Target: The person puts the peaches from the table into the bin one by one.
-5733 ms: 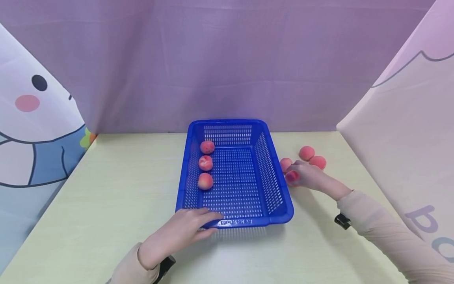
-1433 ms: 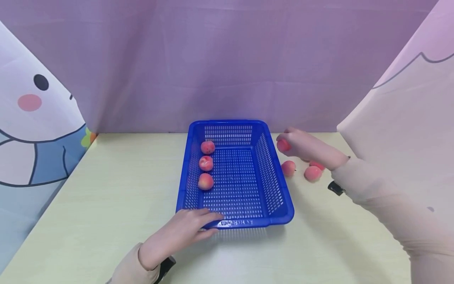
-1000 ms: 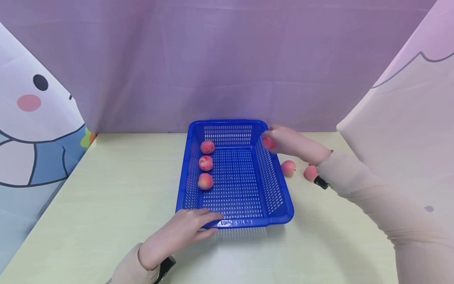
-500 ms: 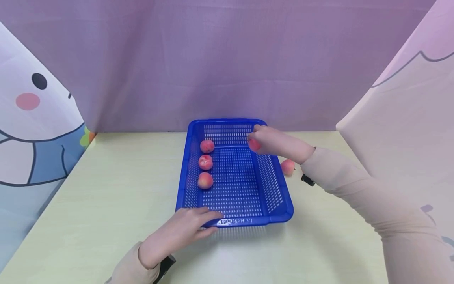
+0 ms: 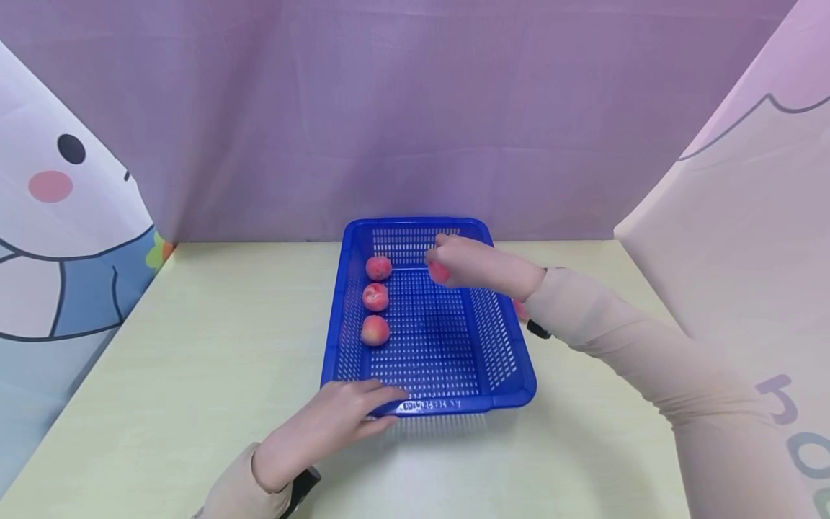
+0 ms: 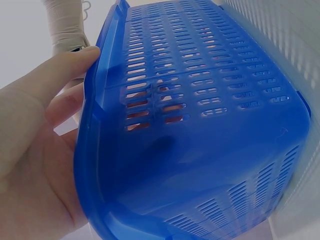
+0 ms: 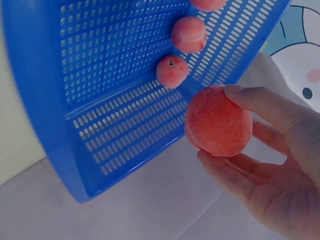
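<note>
A blue perforated plastic basket [image 5: 428,405] stands on the table, and three peaches [image 5: 375,297] lie in a column along its left wall. My left hand [image 5: 340,411] grips the basket's near rim at the left corner; the left wrist view shows the thumb lying on the rim [image 6: 90,105]. Over the far part of the basket, my right hand [image 5: 463,261] holds another peach [image 7: 218,121] between thumb and fingers. In the right wrist view that peach is reddish and fuzzy, held above the basket's far end, with the row of peaches beyond it.
Outside the basket's right wall, a peach [image 5: 521,310] shows partly behind the right wrist; the forearm covers the tabletop where other peaches lay. A purple cloth [image 5: 415,122] hangs behind the table [image 5: 214,346], and printed cloth panels stand at both sides.
My right hand has carried a peach from the right side of the table leftward over the basket's rim. The peaches outside were shifted earlier. The left hand has stayed on the rim.
</note>
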Demonstrator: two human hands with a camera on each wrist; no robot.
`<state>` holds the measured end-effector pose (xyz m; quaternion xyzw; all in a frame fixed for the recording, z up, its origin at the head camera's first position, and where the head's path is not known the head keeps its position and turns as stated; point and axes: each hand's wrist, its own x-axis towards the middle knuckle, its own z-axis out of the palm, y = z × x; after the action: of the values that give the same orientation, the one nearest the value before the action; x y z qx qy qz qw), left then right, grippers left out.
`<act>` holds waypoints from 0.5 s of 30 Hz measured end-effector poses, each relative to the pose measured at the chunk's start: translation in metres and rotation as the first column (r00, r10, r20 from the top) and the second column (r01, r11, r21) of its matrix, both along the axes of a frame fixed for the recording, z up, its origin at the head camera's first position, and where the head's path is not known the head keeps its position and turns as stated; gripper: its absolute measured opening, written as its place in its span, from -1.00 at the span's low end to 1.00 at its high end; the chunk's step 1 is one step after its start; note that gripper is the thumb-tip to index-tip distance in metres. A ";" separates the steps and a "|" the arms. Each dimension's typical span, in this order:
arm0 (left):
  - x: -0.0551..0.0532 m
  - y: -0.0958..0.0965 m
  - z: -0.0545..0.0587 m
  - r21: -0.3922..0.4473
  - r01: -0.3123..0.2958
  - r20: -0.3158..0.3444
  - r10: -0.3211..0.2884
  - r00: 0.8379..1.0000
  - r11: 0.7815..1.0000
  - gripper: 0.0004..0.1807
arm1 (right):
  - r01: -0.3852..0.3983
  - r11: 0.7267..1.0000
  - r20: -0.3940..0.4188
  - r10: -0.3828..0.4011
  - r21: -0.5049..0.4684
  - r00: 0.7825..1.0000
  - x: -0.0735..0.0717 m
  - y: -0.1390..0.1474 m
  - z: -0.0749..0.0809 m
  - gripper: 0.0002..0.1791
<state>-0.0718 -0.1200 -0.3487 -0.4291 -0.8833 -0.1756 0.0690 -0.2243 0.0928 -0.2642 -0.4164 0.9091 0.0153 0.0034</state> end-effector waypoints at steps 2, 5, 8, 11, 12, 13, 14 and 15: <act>0.000 0.000 0.000 -0.001 0.000 0.003 0.000 1.000 1.000 -0.75 | -0.014 1.000 -0.002 0.014 0.001 1.000 0.001 -0.004 -0.001 -0.72; 0.000 0.000 0.001 0.000 0.001 0.012 -0.001 1.000 1.000 -0.75 | -0.030 1.000 -0.001 0.030 0.003 1.000 0.002 -0.010 -0.003 -0.73; 0.001 -0.001 0.001 0.002 0.001 0.017 -0.001 1.000 1.000 -0.75 | -0.027 1.000 0.029 0.027 0.007 0.999 0.004 -0.016 -0.005 -0.71; 0.001 -0.001 0.001 0.008 0.001 0.010 -0.001 1.000 1.000 -0.74 | -0.031 0.999 0.046 0.030 0.021 0.998 0.006 -0.022 -0.006 -0.69; 0.001 -0.001 0.001 0.009 0.002 0.008 -0.002 1.000 1.000 -0.74 | -0.031 0.999 0.054 0.030 0.024 0.998 0.007 -0.024 -0.007 -0.68; 0.001 -0.001 0.001 0.011 0.003 0.006 -0.003 1.000 1.000 -0.74 | -0.038 0.999 0.056 0.037 0.025 0.998 0.007 -0.026 -0.007 -0.68; 0.001 -0.001 0.001 0.012 0.004 0.005 -0.004 1.000 1.000 -0.75 | -0.043 0.999 0.058 0.042 0.027 0.997 0.008 -0.028 -0.007 -0.68; 0.001 -0.001 0.001 0.013 0.004 0.003 -0.004 1.000 1.000 -0.75 | -0.048 0.998 0.063 0.047 0.028 0.997 0.009 -0.030 -0.008 -0.67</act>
<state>-0.0707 -0.1212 -0.3473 -0.4301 -0.8814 -0.1823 0.0700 -0.2149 0.0629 -0.2717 -0.4381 0.8980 0.0156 0.0374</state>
